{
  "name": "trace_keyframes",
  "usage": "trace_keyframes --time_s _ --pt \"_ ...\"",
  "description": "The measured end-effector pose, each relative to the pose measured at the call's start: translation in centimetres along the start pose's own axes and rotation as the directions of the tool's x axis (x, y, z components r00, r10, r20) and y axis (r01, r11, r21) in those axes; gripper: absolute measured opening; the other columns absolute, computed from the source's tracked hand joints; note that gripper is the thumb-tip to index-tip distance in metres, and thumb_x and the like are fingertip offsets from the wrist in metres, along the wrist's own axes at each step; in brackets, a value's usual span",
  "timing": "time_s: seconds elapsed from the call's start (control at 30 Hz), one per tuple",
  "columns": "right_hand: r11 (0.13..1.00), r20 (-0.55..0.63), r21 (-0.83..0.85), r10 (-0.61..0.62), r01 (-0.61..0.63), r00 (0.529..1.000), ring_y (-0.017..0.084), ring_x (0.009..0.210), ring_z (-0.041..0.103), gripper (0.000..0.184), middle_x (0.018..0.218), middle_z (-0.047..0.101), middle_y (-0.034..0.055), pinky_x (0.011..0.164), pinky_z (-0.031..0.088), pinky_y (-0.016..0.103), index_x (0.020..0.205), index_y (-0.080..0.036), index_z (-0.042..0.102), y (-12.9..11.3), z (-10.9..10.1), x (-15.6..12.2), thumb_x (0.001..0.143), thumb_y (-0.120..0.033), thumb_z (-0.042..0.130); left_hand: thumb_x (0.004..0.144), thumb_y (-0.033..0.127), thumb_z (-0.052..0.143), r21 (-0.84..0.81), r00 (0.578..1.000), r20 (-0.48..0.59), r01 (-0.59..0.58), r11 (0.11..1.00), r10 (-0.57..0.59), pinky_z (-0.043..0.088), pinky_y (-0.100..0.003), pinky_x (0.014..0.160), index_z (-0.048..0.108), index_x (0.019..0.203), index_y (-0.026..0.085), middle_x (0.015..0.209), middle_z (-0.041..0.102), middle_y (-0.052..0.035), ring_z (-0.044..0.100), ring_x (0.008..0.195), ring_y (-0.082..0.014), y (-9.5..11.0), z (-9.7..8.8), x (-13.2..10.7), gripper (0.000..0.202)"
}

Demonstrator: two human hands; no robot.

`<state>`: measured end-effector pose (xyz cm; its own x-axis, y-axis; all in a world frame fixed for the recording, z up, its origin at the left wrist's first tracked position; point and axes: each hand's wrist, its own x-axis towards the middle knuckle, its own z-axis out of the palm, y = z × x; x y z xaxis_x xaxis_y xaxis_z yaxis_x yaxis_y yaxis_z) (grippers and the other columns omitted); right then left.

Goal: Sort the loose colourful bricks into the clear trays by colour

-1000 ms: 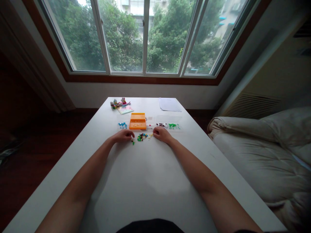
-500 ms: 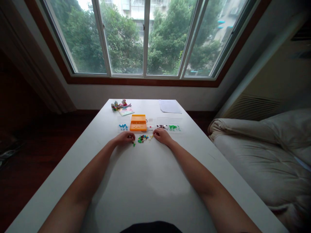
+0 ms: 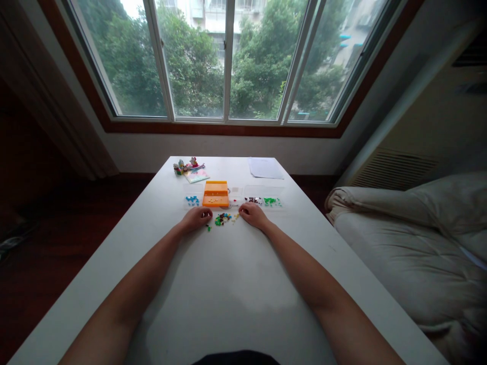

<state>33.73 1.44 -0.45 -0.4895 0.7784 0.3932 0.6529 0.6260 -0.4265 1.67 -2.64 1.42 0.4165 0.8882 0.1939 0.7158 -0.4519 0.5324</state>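
Note:
A mixed heap of tiny coloured building bricks lies on the white table between my hands. Just left of it, my left hand rests low with curled fingertips pressed together; anything in them is too small to make out. A small green brick lies below those fingers. On the heap's other side, my right hand is closed, its fingertips beside a few pale yellow bricks. What it pinches, if anything, is hidden. An open orange case with a few light pieces stands just beyond the heap.
Clear trays flank the case, holding blue bricks at left, dark brown bricks and green bricks at right. Small assembled figures and a colourful booklet lie far left; white paper sheets far right. A sofa adjoins the right side.
My left hand's fingers have shifted slightly and curled closer beside the heap. My right hand stays almost in place. The whole view has tipped a little.

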Motion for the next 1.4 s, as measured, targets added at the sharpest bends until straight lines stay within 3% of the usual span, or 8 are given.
trace_keyframes --time_s 0.17,0.4,0.57,0.77,1.13,1.4 --pt "1.0 -0.002 -0.009 0.005 -0.005 1.0 0.016 0.081 0.054 0.008 0.081 0.064 0.0031 0.078 0.04 0.026 0.086 -0.02 0.071 0.3 0.2 0.0 0.085 -0.016 0.063 0.088 0.031 0.057 0.049 0.991 -0.133 -0.03 0.998 0.036 0.045 -0.027 0.072 0.076 0.093 0.022 0.094 0.066 -0.0048 0.059 0.076 -0.0161 0.7 1.2 0.1 0.022" --pt "1.0 0.005 -0.016 0.013 -0.013 1.0 0.016 0.081 0.054 0.009 0.081 0.064 0.0034 0.078 0.04 0.026 0.086 -0.019 0.071 0.2 0.1 0.1 0.085 -0.015 0.064 0.085 0.008 0.046 0.015 0.985 -0.167 -0.028 1.0 0.03 0.047 -0.03 0.088 0.076 0.102 0.021 0.099 0.071 -0.0045 0.064 0.093 -0.0185 0.1 1.5 0.5 0.037" --pt "1.0 0.004 -0.008 -0.01 0.01 1.0 0.016 0.08 0.054 0.009 0.081 0.063 0.0033 0.077 0.04 0.026 0.086 -0.019 0.071 -0.5 0.1 0.1 0.085 -0.015 0.063 0.087 0.019 0.055 0.051 0.982 -0.182 -0.045 0.998 0.053 0.048 -0.029 0.08 0.077 0.097 0.021 0.097 0.068 -0.0061 0.062 0.085 -0.0182 0.5 1.3 0.3 0.024" --pt "1.0 -0.015 0.018 -0.003 0.003 1.0 0.016 0.081 0.054 0.01 0.082 0.063 0.0031 0.079 0.04 0.026 0.091 -0.02 0.071 -0.8 0.2 0.0 0.091 -0.021 0.061 0.08 0.016 0.058 0.019 0.993 -0.106 -0.055 0.998 0.057 0.046 -0.027 0.072 0.076 0.093 0.021 0.091 0.064 -0.0037 0.057 0.074 -0.0143 0.6 0.8 0.0 0.022" --pt "0.999 -0.002 0.009 0.033 -0.033 0.999 0.016 0.082 0.053 0.01 0.082 0.062 0.0033 0.078 0.04 0.027 0.091 -0.02 0.072 -0.8 0.2 0.2 0.091 -0.024 0.062 0.082 0.028 0.062 -0.053 0.997 -0.067 -0.039 0.998 0.035 0.048 -0.026 0.073 0.076 0.089 0.02 0.09 0.065 -0.0049 0.059 0.076 -0.0154 0.7 0.5 0.3 0.017" --pt "0.999 -0.009 0.0 0.038 -0.038 0.999 0.016 0.082 0.054 0.01 0.083 0.063 0.0034 0.079 0.039 0.027 0.091 -0.02 0.072 -0.9 0.3 0.3 0.091 -0.023 0.063 0.084 0.027 0.062 -0.046 0.993 -0.105 -0.064 0.997 0.059 0.048 -0.026 0.074 0.077 0.087 0.021 0.089 0.067 -0.005 0.059 0.074 -0.015 0.7 0.4 0.3 0.016"
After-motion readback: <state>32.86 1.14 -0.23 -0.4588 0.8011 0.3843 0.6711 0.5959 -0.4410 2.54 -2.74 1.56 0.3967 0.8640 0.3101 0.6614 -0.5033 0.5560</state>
